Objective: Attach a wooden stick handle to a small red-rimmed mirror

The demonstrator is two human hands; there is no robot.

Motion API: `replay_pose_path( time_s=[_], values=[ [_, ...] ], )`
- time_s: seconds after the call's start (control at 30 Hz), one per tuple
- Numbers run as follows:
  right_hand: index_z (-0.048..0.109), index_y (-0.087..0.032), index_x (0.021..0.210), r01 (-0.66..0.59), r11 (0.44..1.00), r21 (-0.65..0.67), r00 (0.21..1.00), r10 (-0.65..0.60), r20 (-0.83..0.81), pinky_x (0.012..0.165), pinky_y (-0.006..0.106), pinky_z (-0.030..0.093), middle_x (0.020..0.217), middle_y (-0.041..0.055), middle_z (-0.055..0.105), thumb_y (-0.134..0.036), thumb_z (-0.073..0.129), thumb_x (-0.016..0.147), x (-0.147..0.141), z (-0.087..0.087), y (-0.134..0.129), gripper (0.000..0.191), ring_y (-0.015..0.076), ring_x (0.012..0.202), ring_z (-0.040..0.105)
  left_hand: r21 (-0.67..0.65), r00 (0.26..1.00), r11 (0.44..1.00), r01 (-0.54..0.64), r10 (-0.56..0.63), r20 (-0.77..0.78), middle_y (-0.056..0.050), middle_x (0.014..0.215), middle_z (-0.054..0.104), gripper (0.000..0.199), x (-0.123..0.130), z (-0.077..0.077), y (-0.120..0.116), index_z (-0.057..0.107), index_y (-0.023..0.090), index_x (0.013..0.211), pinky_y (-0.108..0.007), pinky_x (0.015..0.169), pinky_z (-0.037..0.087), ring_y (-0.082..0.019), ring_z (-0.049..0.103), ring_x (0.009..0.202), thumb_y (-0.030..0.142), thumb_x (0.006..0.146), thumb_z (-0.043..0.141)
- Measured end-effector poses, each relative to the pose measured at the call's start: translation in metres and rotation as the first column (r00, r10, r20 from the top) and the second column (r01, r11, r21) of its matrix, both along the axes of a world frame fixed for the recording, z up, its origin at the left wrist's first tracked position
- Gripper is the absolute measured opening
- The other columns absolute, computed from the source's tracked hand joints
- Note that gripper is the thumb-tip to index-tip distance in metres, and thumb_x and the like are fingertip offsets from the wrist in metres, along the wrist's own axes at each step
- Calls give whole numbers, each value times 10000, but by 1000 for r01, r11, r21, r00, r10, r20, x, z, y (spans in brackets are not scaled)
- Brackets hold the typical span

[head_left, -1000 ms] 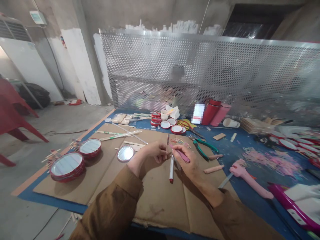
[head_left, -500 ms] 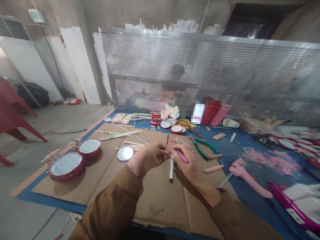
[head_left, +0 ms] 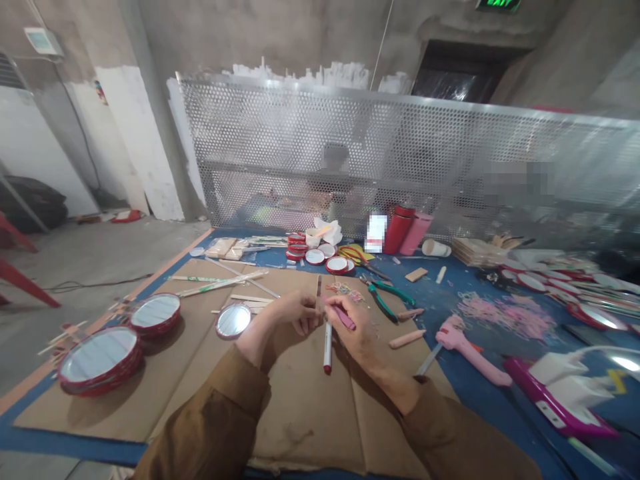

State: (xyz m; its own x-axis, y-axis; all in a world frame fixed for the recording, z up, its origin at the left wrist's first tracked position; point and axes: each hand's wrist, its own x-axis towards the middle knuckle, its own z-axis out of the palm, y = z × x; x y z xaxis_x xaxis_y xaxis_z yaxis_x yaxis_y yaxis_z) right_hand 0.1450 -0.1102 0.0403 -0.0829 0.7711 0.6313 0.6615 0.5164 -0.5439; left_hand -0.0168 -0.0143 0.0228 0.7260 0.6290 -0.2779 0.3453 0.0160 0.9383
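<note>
My left hand [head_left: 299,312] is closed in a pinch on a thin, flat strip [head_left: 319,285] that stands up from its fingertips. Close beside it, my right hand [head_left: 353,327] grips a short pink stick-like object [head_left: 344,318], whose tip is near the strip and partly hidden by fingers. Between and below both hands is a white marker [head_left: 327,350] with a red end; its upper end is hidden by the hands. Under everything lies a brown cardboard sheet [head_left: 305,413]. A small round mirror [head_left: 233,321] and some thin wooden sticks [head_left: 250,302] lie left of my left hand.
Red-rimmed round mirrors [head_left: 100,357] are stacked at left. Green-handled pliers [head_left: 385,300], a pink glue gun [head_left: 473,350], pink rubber bands [head_left: 507,315] and a purple power strip [head_left: 557,403] lie at right. Behind stand a red bottle [head_left: 399,230] and a perforated metal screen [head_left: 280,133].
The view has turned right, so the scene sits further left and slightly lower. My hands keep nearly the same pose over the cardboard, still holding the strip and the pink object.
</note>
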Motion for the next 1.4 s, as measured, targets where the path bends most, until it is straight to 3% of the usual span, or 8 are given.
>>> replay_pose_path(
  time_s=[0.27, 0.6, 0.87, 1.4],
  values=[
    [608, -223, 891, -4, 1000, -9, 1000, 4, -2, 718, 298, 514, 858, 38, 691, -235, 539, 890, -1, 3, -2, 70, 185, 793, 648, 47, 999, 999, 15, -13, -35, -6, 551, 588, 202, -1, -2, 2, 591, 149, 746, -252, 493, 475, -128, 566, 472, 344, 782, 634],
    [602, -217, 916, -1, 999, -51, 1000, 0, -28, 753, 308, 501, 883, 40, 689, -228, 537, 893, -1, -4, 1, 71, 189, 839, 639, 71, 997, 995, 75, -74, -21, -2, 555, 571, 296, -2, 5, 0, 592, 137, 773, -243, 500, 465, -124, 569, 500, 427, 741, 646],
    [595, -225, 927, -34, 999, -42, 997, 31, -66, 776, 305, 491, 893, 31, 674, -219, 534, 899, 0, -7, 2, 67, 184, 848, 631, 102, 999, 994, 51, -48, -25, -25, 587, 579, 388, -2, 3, 0, 618, 127, 794, -270, 495, 471, -155, 589, 521, 503, 702, 648],
    [601, -209, 965, -43, 997, -57, 996, 38, -81, 755, 298, 469, 910, 40, 676, -240, 546, 902, 1, -9, 1, 89, 175, 831, 622, 89, 998, 995, 39, -33, -59, -5, 572, 586, 372, -2, 9, -4, 595, 146, 751, -252, 477, 471, -125, 559, 471, 508, 693, 659]
  ],
)
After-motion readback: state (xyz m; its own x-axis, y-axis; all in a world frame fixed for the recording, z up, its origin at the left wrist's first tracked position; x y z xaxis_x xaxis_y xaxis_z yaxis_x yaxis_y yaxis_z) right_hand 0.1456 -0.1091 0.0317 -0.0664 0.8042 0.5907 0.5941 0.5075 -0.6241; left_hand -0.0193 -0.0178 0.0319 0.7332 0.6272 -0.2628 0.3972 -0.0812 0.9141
